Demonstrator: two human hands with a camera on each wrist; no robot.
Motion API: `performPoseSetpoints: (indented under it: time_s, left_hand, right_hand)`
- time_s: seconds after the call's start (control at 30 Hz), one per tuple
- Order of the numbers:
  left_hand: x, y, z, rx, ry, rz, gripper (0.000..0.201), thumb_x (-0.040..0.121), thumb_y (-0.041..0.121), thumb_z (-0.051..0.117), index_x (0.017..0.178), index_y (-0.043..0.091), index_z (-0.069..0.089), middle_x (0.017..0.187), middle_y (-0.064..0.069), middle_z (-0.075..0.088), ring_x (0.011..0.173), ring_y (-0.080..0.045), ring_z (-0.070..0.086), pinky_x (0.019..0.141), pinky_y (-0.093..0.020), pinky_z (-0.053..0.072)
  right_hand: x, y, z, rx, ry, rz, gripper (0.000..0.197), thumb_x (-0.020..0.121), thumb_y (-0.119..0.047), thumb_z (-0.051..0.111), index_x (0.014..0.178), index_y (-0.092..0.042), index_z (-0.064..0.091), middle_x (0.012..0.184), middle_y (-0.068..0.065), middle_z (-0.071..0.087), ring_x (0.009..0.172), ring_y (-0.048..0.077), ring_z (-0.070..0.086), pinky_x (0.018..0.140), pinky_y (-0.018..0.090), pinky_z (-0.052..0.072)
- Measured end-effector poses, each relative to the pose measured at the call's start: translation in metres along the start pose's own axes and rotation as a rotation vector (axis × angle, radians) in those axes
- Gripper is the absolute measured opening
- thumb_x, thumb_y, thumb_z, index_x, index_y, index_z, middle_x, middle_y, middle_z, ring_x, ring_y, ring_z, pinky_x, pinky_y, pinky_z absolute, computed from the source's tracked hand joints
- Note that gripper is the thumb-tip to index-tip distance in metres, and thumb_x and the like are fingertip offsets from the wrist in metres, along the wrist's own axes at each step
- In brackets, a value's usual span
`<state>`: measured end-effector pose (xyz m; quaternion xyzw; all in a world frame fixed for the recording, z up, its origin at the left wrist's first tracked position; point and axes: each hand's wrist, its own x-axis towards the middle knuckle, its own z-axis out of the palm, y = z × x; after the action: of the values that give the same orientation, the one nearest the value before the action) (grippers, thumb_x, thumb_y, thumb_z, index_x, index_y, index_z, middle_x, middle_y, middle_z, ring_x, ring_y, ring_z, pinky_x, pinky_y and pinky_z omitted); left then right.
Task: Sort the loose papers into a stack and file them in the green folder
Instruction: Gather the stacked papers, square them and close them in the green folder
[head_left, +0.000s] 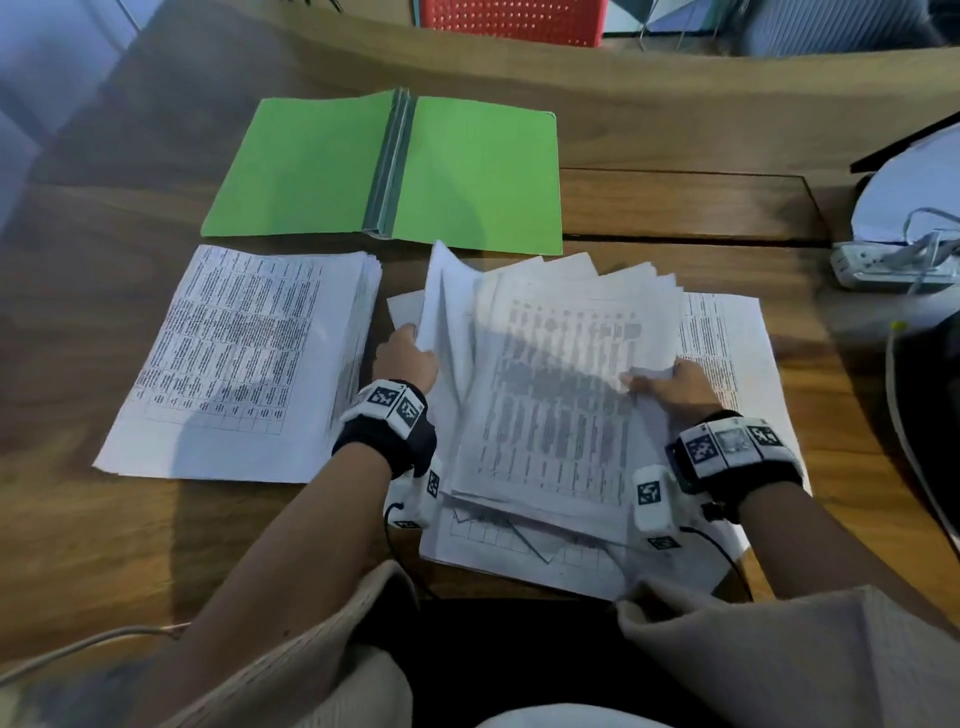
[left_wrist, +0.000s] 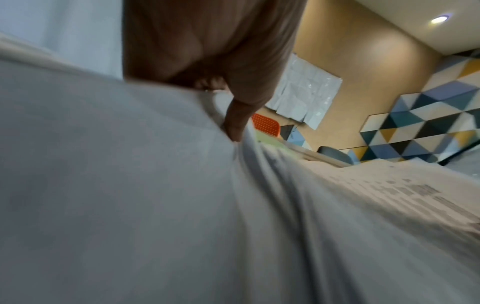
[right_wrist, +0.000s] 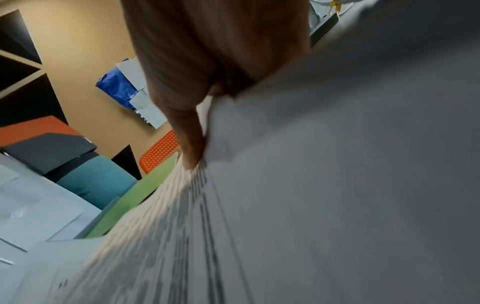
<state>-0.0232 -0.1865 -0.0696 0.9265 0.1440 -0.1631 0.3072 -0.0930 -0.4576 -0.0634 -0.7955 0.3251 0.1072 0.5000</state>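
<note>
Loose papers (head_left: 550, 384) fan unevenly between left hand (head_left: 408, 358) and right hand (head_left: 675, 382), each pinching an edge — sheets beneath could slip free.

**Counts on the desk**

One green folder (head_left: 384, 166), lying open. Two lots of paper: one squared stack (head_left: 244, 358) and one fanned heap of loose papers (head_left: 561, 395), its sheets too many and too overlapped to count. Two hands: left hand (head_left: 408, 358), right hand (head_left: 670, 387). One power strip (head_left: 883, 265). One red chair (head_left: 511, 21).
</note>
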Motion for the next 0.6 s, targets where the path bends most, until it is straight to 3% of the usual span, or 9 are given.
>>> performPoseSetpoints:
  time_s: [0.07, 0.13, 0.27, 0.33, 0.43, 0.47, 0.53, 0.57, 0.6]
  left_hand:
    - [-0.006, 0.016, -0.012, -0.022, 0.020, 0.061, 0.042, 0.092, 0.014, 0.044, 0.134, 0.009, 0.044, 0.133, -0.018, 0.053, 0.121, -0.036, 0.050, 0.096, -0.038, 0.042]
    - [-0.015, 0.038, -0.037, -0.047, 0.187, 0.135, 0.040, 0.095, 0.011, 0.042, 0.135, 0.008, 0.042, 0.132, -0.018, 0.054, 0.122, -0.034, 0.051, 0.097, -0.039, 0.042]
    - [-0.037, 0.077, -0.107, -0.094, 0.746, 0.360, 0.033, 0.097, 0.012, 0.043, 0.127, 0.001, 0.048, 0.119, -0.018, 0.063, 0.110, -0.033, 0.058, 0.083, -0.030, 0.036]
    - [-0.038, 0.083, -0.126, -0.120, 0.872, 0.510, 0.031, 0.095, 0.014, 0.044, 0.117, -0.002, 0.057, 0.108, -0.019, 0.067, 0.099, -0.032, 0.063, 0.076, -0.029, 0.037]
    - [-0.030, 0.080, -0.117, -0.108, 0.735, 0.705, 0.028, 0.091, 0.008, 0.047, 0.111, 0.001, 0.065, 0.098, -0.020, 0.070, 0.090, -0.028, 0.066, 0.076, -0.027, 0.048]
    - [-0.028, 0.076, -0.107, -0.135, 0.582, 0.715, 0.028, 0.090, 0.005, 0.049, 0.112, 0.004, 0.066, 0.104, -0.019, 0.070, 0.096, -0.026, 0.066, 0.082, -0.025, 0.051]
    - [-0.030, 0.063, -0.083, -0.242, 0.208, 0.675, 0.028, 0.088, -0.006, 0.051, 0.109, 0.002, 0.068, 0.117, -0.015, 0.067, 0.112, -0.019, 0.059, 0.090, -0.007, 0.044]
    - [-0.031, 0.054, -0.071, -0.260, 0.055, 0.657, 0.030, 0.086, -0.011, 0.049, 0.105, 0.001, 0.069, 0.123, -0.014, 0.064, 0.121, -0.016, 0.052, 0.096, -0.007, 0.039]
    - [-0.032, 0.045, -0.059, -0.237, -0.049, 0.638, 0.034, 0.083, -0.015, 0.047, 0.102, 0.001, 0.070, 0.130, -0.014, 0.059, 0.130, -0.017, 0.044, 0.105, -0.015, 0.034]
  right_hand:
    - [0.000, -0.004, 0.008, 0.017, -0.087, 0.027, 0.036, 0.080, -0.010, 0.068, 0.109, 0.009, 0.057, 0.098, 0.016, 0.063, 0.091, 0.025, 0.056, 0.067, 0.029, 0.047]
    - [0.002, -0.008, 0.015, 0.040, -0.105, 0.034, 0.029, 0.080, -0.009, 0.068, 0.104, 0.003, 0.056, 0.080, 0.008, 0.059, 0.090, 0.025, 0.055, 0.060, 0.027, 0.047]
    - [0.006, -0.003, 0.024, 0.062, -0.071, 0.050, 0.034, 0.082, -0.005, 0.065, 0.111, 0.006, 0.052, 0.071, 0.005, 0.052, 0.087, 0.026, 0.052, 0.066, 0.031, 0.047]
    - [0.005, -0.002, 0.025, 0.103, -0.105, 0.059, 0.025, 0.084, -0.005, 0.062, 0.106, -0.002, 0.050, 0.076, 0.008, 0.053, 0.084, 0.026, 0.052, 0.067, 0.032, 0.046]
    - [0.002, -0.005, 0.027, 0.210, -0.145, 0.072, 0.029, 0.085, -0.001, 0.056, 0.111, -0.006, 0.043, 0.079, 0.006, 0.051, 0.077, 0.024, 0.052, 0.060, 0.029, 0.044]
    - [0.003, -0.004, 0.027, 0.242, -0.132, 0.061, 0.033, 0.086, 0.000, 0.054, 0.116, -0.005, 0.043, 0.080, 0.006, 0.051, 0.075, 0.022, 0.052, 0.061, 0.029, 0.044]
    - [0.001, -0.003, 0.026, 0.301, -0.124, 0.047, 0.032, 0.090, -0.003, 0.051, 0.120, -0.002, 0.043, 0.086, 0.008, 0.052, 0.072, 0.017, 0.051, 0.063, 0.030, 0.045]
    - [0.002, -0.004, 0.024, 0.351, -0.118, 0.057, 0.022, 0.092, -0.007, 0.049, 0.113, -0.003, 0.046, 0.087, 0.008, 0.052, 0.071, 0.015, 0.051, 0.062, 0.027, 0.045]
    - [0.003, -0.004, 0.020, 0.372, -0.117, 0.073, 0.006, 0.094, -0.010, 0.046, 0.099, -0.005, 0.047, 0.085, 0.006, 0.051, 0.069, 0.012, 0.049, 0.061, 0.023, 0.044]
